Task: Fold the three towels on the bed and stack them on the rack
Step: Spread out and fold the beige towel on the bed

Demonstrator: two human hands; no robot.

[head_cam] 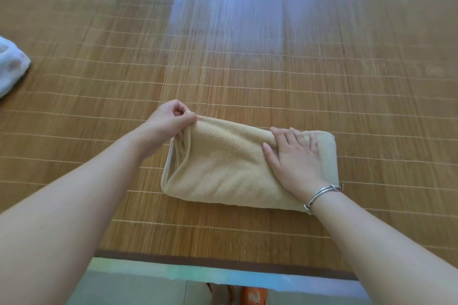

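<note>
A tan towel [230, 163] lies folded at lower centre on the bamboo mat [247, 69]. The left hand [171, 124] pinches its upper-left corner; the right hand [295, 158] presses flat on it, fingers straight. A white cloth [11, 64] sits at the left edge.

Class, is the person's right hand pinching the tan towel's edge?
No, the right hand lies flat on the tan towel; the left hand pinches it.

From my feed the scene is bright and evenly daylit; a pale band of glare washes the bamboo mat [223, 20] at the far centre; shadows are faint and soft; slight motion blur smears the mat's weave; the wide lens bows its far edge; the sheet beyond is blown out in pastel tints.
</note>
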